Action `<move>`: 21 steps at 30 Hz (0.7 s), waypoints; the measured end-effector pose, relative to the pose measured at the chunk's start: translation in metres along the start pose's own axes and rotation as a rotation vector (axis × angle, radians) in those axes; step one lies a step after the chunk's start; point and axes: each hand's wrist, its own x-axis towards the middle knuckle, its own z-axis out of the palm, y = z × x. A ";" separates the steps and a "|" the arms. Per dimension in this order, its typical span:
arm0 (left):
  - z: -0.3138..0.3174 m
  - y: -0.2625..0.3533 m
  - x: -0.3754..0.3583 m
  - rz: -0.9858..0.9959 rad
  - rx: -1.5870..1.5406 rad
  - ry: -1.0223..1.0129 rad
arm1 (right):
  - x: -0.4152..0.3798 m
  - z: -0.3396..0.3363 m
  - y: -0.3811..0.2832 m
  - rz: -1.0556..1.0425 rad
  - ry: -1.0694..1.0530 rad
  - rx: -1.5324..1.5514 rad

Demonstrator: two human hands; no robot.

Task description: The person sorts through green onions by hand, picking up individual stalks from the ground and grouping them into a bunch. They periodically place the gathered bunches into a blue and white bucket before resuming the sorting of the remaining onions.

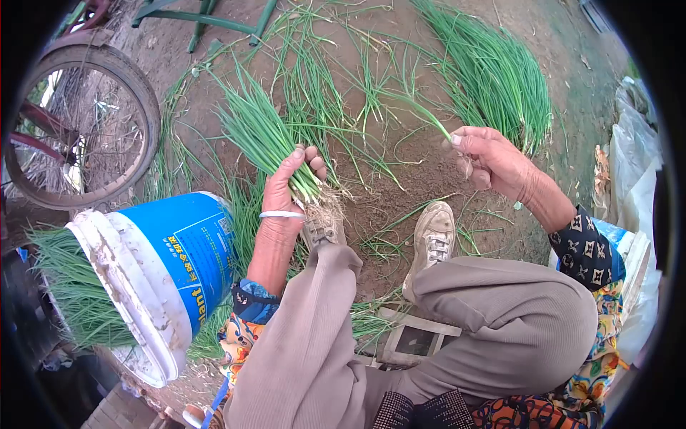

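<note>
My left hand (287, 179) is wrapped round a bunch of green chives (256, 127), with the pale roots hanging down over my left shoe. In my right hand (493, 161) a thin chive stalk (427, 114) is pinched between thumb and forefinger, its tip pointing up and left. A large pile of chives (496, 71) lies on the soil just above my right hand. More loose chives (314, 86) are strewn over the ground between the two hands.
A blue and white bucket (182, 257) lies on its side at the left with chives in it. Behind it stands a bicycle wheel (146, 136). Green metal legs (207, 21) are at the top. Clear plastic sheeting (636, 157) and another bucket (639, 254) are at the right.
</note>
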 end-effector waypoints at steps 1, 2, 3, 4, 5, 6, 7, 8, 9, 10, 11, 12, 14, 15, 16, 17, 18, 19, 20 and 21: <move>0.006 0.003 -0.009 0.007 0.005 -0.010 | -0.014 -0.001 -0.003 -0.007 0.065 0.048; 0.011 0.008 -0.019 0.034 0.006 -0.061 | -0.029 -0.003 -0.005 -0.012 0.130 0.098; 0.018 0.011 -0.028 0.045 0.002 -0.081 | -0.044 -0.004 -0.006 -0.017 0.194 0.150; 0.026 0.015 -0.038 0.059 -0.004 -0.103 | -0.060 -0.006 -0.015 -0.106 0.171 0.134; 0.034 0.019 -0.048 0.074 -0.012 -0.125 | -0.078 -0.001 -0.028 -0.182 0.231 0.119; 0.040 0.023 -0.057 0.088 0.013 -0.151 | -0.095 0.003 -0.042 -0.276 0.236 0.065; 0.050 0.026 -0.068 0.109 0.009 -0.179 | -0.112 0.009 -0.054 -0.370 0.240 0.009; 0.062 0.028 -0.080 0.134 0.004 -0.207 | -0.131 0.021 -0.066 -0.488 0.250 -0.117; 0.073 0.032 -0.094 0.165 -0.002 -0.232 | -0.148 0.037 -0.077 -0.606 0.255 -0.247; 0.084 0.037 -0.106 0.195 0.025 -0.275 | -0.160 0.057 -0.087 -0.725 0.253 -0.375; 0.092 0.041 -0.117 0.225 0.032 -0.330 | -0.170 0.080 -0.092 -0.774 0.221 -0.435; 0.103 0.045 -0.130 0.257 0.020 -0.387 | -0.179 0.104 -0.093 -0.820 0.199 -0.490; 0.123 0.048 -0.155 0.309 -0.010 -0.485 | -0.193 0.144 -0.088 -0.854 0.175 -0.577; 0.129 0.049 -0.167 0.344 -0.037 -0.531 | -0.197 0.160 -0.082 -0.851 0.171 -0.622; 0.133 0.050 -0.178 0.383 -0.069 -0.575 | -0.196 0.172 -0.073 -0.925 0.195 -0.674; 0.135 0.050 -0.189 0.412 -0.061 -0.569 | -0.193 0.182 -0.065 -1.001 0.216 -0.725; 0.135 0.050 -0.200 0.441 -0.053 -0.560 | -0.196 0.191 -0.061 -1.076 0.234 -0.774; 0.134 0.051 -0.211 0.467 -0.044 -0.550 | -0.206 0.199 -0.060 -1.088 0.242 -0.770; 0.134 0.053 -0.221 0.484 -0.023 -0.547 | -0.216 0.204 -0.058 -1.095 0.253 -0.765; 0.137 0.057 -0.229 0.507 -0.062 -0.532 | -0.224 0.206 -0.059 -1.090 0.260 -0.762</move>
